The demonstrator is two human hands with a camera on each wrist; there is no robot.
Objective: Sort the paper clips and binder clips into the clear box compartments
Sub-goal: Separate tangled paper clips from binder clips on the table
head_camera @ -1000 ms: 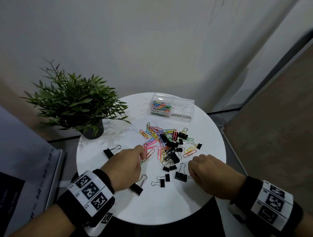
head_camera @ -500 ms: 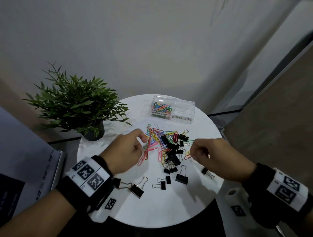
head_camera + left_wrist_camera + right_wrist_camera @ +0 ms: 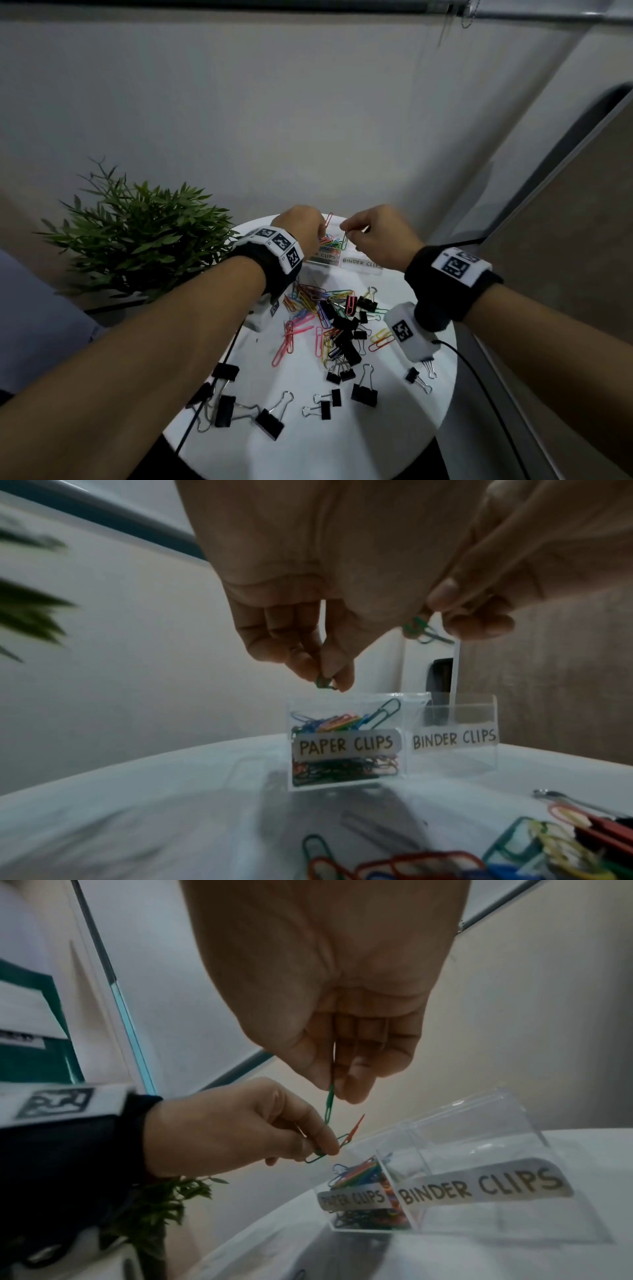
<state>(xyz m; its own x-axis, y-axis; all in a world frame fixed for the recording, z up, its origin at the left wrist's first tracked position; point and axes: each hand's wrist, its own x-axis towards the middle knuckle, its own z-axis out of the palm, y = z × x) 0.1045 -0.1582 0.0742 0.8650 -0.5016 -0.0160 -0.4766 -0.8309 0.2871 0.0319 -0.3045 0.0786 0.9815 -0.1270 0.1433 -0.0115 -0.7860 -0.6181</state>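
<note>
The clear box (image 3: 346,262) stands at the table's far edge. Its left compartment (image 3: 346,746), labelled PAPER CLIPS, holds several coloured clips. The right one (image 3: 455,741), labelled BINDER CLIPS, looks empty. My left hand (image 3: 323,228) hovers over the left compartment and pinches a red paper clip (image 3: 329,219) and a green one (image 3: 316,1156). My right hand (image 3: 344,229) is beside it and pinches a green paper clip (image 3: 329,1104) that hangs down over the box. A mixed pile of coloured paper clips and black binder clips (image 3: 329,318) lies mid-table.
Loose black binder clips (image 3: 270,423) lie along the near side of the round white table (image 3: 428,404). A potted plant (image 3: 137,240) stands at the left. A black cable (image 3: 479,377) trails off the right edge. A wall rises close behind the box.
Both hands have risen from the pile and moved away from me to the box, each carrying paper clips. The view has tilted upward.
</note>
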